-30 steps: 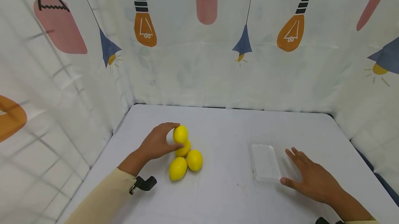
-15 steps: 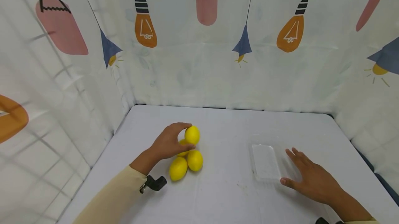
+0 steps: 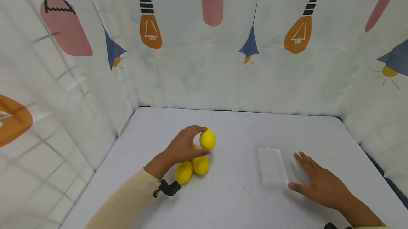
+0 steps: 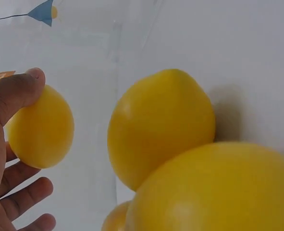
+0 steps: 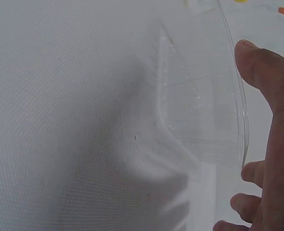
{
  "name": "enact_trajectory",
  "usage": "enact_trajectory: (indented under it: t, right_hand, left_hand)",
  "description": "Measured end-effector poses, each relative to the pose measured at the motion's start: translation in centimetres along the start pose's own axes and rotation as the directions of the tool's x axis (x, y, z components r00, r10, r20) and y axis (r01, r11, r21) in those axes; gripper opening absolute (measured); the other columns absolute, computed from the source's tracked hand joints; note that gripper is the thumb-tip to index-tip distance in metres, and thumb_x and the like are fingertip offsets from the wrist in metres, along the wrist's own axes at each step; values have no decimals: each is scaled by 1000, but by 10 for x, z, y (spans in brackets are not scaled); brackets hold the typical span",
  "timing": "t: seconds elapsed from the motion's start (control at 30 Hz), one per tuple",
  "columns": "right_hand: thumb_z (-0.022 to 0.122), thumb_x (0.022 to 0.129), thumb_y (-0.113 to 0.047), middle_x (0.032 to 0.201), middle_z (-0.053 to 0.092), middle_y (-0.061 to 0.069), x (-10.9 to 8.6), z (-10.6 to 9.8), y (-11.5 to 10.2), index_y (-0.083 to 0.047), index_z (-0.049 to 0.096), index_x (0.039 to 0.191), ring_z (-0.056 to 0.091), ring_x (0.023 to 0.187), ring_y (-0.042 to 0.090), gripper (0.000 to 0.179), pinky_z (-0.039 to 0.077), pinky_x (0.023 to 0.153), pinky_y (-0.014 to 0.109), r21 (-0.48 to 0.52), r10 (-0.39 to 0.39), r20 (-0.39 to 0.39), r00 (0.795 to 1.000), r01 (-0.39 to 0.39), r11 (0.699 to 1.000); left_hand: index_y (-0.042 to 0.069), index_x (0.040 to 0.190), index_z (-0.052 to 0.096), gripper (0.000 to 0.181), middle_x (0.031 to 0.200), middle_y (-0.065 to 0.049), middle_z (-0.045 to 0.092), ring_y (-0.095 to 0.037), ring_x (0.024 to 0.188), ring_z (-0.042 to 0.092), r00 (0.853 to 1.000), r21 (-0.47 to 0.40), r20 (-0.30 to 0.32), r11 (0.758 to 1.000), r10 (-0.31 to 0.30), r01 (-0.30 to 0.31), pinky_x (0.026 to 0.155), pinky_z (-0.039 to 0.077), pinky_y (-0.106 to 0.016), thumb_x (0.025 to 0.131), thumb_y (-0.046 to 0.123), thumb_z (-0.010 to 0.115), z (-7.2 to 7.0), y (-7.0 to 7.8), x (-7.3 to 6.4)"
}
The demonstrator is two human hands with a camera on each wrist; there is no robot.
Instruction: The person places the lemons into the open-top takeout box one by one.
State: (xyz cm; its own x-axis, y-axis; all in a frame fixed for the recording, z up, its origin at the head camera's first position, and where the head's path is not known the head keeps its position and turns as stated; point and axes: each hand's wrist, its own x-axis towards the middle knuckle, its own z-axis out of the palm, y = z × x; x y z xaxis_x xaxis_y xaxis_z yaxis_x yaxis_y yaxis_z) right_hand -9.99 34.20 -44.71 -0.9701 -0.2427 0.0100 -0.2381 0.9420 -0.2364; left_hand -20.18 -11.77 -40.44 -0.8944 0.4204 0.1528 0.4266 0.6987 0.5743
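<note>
My left hand (image 3: 184, 147) holds a yellow lemon (image 3: 208, 139) between thumb and fingers, raised above the table. Beneath and beside that hand lie more lemons: one (image 3: 183, 173) in front, another (image 3: 200, 165) to its right, and a third mostly hidden behind the hand. In the left wrist view the held lemon (image 4: 42, 127) hangs apart from the large near lemons (image 4: 161, 125). A clear plastic container (image 3: 272, 165) sits on the right of the table. At its right side is my right hand (image 3: 322, 184), fingers extended; whether it touches the rim (image 5: 242, 115) I cannot tell.
A white cloth covers the table (image 3: 236, 200). Fabric walls (image 3: 204, 73) with printed lamps and bulbs enclose its back and sides. A black wrist mount (image 3: 170, 188) sits on the left sleeve.
My left hand has moved right with the lemon, away from above the back of the pile. The right hand and the container have stayed in place.
</note>
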Motion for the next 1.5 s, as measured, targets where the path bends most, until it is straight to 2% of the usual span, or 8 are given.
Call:
enact_trajectory:
  t: [0.2,0.67,1.1,1.5]
  right_hand:
    - [64,87,-73,162,32,22,-1,2,0,-11,26,163,50,130,51,105,47,89,68,14,-13,-16,1000,13,1000]
    - [63,87,-74,160,33,24,1,5,0,-10,27,162,48,132,52,105,48,87,68,11,-4,-5,1000,4,1000]
    - [64,87,-73,159,35,24,0,2,-2,-8,30,161,48,132,52,105,48,86,68,4,-15,-25,1000,15,1000]
    - [64,87,-73,159,35,23,-2,3,-2,-10,28,162,49,130,52,105,46,90,70,-1,-15,-30,999,15,1000]
  left_hand:
    - [20,144,58,75,145,4,55,-22,137,47,1000,-12,11,1000,23,-23,111,42,-48,80,47,87,10,15,4]
    - [16,143,58,74,143,2,57,-23,135,49,992,-36,41,992,120,-118,112,41,-47,82,47,86,28,35,13]
    - [22,145,56,76,144,10,55,-16,137,46,988,-37,64,990,137,-135,113,40,-42,82,55,83,46,51,18]
    - [21,145,56,75,143,10,56,-16,137,46,981,-13,80,984,177,-176,115,38,-41,83,57,80,61,66,23]
